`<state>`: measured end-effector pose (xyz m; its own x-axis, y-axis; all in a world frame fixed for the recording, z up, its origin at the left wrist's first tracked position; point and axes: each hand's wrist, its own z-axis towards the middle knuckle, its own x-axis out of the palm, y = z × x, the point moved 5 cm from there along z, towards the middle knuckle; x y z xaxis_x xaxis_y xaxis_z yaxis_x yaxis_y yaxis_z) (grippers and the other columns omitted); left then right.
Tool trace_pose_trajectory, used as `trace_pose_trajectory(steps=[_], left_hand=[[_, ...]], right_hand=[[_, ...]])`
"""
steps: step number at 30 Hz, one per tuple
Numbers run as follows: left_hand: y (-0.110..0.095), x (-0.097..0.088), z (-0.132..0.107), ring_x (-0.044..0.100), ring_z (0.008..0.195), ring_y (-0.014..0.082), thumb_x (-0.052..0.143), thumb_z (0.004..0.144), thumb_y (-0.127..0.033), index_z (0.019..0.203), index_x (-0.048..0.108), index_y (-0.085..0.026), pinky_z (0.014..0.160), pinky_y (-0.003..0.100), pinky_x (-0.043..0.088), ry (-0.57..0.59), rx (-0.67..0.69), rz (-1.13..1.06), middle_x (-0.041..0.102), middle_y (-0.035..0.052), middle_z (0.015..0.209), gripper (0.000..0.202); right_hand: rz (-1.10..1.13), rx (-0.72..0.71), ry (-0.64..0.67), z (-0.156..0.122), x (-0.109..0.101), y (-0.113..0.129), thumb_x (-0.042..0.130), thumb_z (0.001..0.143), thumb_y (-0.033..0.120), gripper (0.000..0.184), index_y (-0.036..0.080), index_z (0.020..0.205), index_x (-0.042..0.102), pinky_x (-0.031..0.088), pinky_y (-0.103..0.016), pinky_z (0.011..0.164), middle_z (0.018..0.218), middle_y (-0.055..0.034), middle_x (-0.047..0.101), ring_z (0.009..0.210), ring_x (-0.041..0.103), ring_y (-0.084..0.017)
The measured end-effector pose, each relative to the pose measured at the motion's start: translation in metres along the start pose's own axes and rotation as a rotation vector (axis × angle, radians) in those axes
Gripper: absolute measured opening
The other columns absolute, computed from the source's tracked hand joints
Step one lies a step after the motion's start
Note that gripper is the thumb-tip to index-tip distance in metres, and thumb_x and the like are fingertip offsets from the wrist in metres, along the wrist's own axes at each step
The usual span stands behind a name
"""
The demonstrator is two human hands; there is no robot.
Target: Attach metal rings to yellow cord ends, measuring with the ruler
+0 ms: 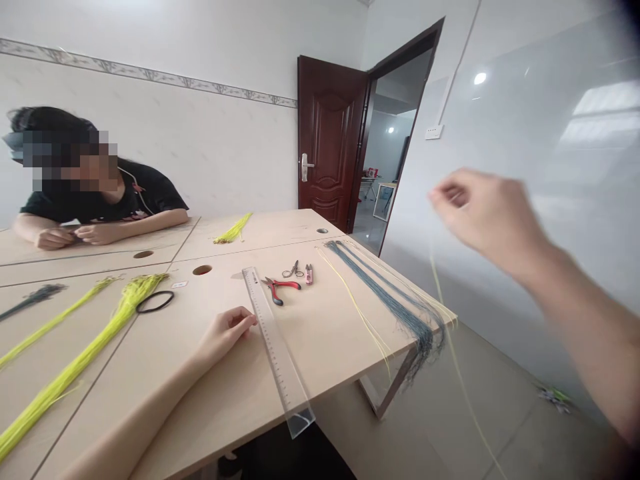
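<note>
My right hand is raised off the table's right side, its fingers pinched on a thin pale-yellow cord that hangs down toward the floor. Motion blurs that hand a little. On the table, my left hand rests with curled fingers, its fingertips at the left edge of a clear ruler. Whether anything is between those fingers is hidden. The ruler's near end sticks out over the table edge. Beyond it lie red-handled pliers, small scissors and pink thread snips.
Blue-grey cords and loose yellow cords lie along the table's right side, ends overhanging. Yellow bundles and a black ring are at left. Another person leans on the far side. A door stands open.
</note>
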<state>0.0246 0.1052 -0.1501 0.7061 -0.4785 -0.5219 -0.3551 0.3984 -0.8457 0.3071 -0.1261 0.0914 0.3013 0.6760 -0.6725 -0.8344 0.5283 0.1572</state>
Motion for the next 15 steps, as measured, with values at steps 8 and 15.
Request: trace_pose_trajectory(steps=[8, 15], left_hand=[[0.003, 0.004, 0.001, 0.046, 0.057, 0.0138, 0.05, 0.08, -0.043, 0.073, 0.056, -0.015, 0.057, 0.024, 0.032, 0.013, -0.009, -0.05, 0.051, -0.0019, 0.056, 0.03], [0.002, 0.003, 0.002, 0.045, 0.054, 0.0129, 0.05, 0.08, -0.04, 0.07, 0.056, -0.014, 0.054, 0.024, 0.031, 0.034, -0.033, -0.102, 0.051, -0.0017, 0.055, 0.028]], right_hand=[[-0.034, -0.146, 0.522, 0.044, 0.206, 0.042, 0.053, 0.089, 0.032, 0.025, 0.012, 0.102, 0.059, 0.049, -0.038, 0.082, 0.102, -0.0066, 0.061, 0.092, 0.06, -0.017], [0.033, -0.102, 0.716, 0.057, 0.306, 0.068, 0.053, 0.089, 0.032, 0.026, 0.013, 0.107, 0.057, 0.052, -0.035, 0.077, 0.104, -0.0071, 0.06, 0.089, 0.06, -0.016]])
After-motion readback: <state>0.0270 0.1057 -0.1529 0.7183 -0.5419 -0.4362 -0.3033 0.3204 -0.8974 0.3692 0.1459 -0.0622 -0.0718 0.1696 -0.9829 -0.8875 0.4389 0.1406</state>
